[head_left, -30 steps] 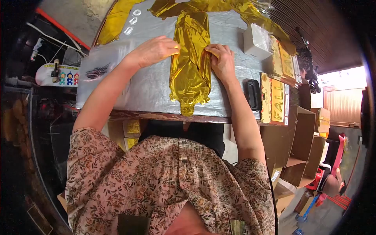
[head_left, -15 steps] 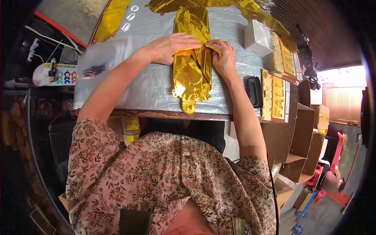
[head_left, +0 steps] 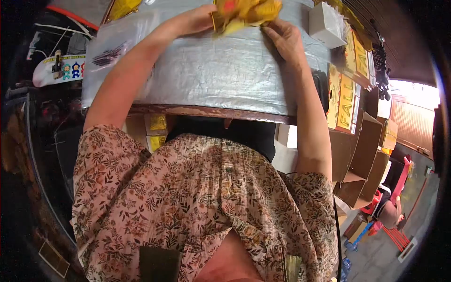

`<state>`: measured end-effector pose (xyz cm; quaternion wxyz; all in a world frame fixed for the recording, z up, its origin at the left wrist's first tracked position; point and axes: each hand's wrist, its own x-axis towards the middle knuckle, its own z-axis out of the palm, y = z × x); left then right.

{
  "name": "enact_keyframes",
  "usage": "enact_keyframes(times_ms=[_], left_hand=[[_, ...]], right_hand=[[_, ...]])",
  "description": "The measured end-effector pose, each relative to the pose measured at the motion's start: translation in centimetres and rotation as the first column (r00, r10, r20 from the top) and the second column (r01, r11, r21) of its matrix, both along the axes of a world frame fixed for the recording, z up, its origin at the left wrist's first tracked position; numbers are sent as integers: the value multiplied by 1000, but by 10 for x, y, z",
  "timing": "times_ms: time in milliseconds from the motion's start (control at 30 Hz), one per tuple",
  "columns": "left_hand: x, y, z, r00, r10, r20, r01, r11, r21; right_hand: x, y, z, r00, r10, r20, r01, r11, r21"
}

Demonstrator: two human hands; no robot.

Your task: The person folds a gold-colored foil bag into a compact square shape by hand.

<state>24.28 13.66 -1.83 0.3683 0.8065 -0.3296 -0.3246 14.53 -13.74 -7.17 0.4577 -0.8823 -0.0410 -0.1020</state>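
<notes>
A crumpled gold foil balloon (head_left: 246,11) lies bunched at the top edge of the view, on the silver-covered table (head_left: 225,75). My left hand (head_left: 190,21) grips its left side. My right hand (head_left: 284,40) holds its right lower edge, fingers pressed to the foil. The upper part of the balloon is cut off by the frame.
A white box (head_left: 326,19) stands right of the balloon. Gold "FALL" packs (head_left: 347,89) and a black object (head_left: 322,84) lie at the table's right edge. A clear bag (head_left: 110,51) lies left. Open cardboard boxes (head_left: 361,155) stand lower right; another person (head_left: 392,211) is beyond.
The balloon, stretched flat down the table before, is now folded up into a bunch farther from me. Both hands moved away with it, and the view tilted down.
</notes>
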Motion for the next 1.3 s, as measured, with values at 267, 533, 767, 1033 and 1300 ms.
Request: enact_keyframes(times_ms=[267,533,767,1033,1300], left_hand=[[13,-6,2,983,185,-15,-186,982,-41],[21,-5,-18,993,113,-29,-117,947,-298],[28,-3,-11,993,114,-39,-121,948,-294],[18,17,-3,969,246,-34,-248,965,-89],[3,34,-79,821,465,331,-365,873,-323]], right_hand=[[10,-1,-17,997,-53,-61,68,959,275],[5,-4,-13,990,-90,-107,101,990,102],[5,3,-4,993,-33,113,47,991,-126],[9,1,-18,998,-69,-3,69,997,36],[17,5,-17,976,-131,-174,143,988,58]])
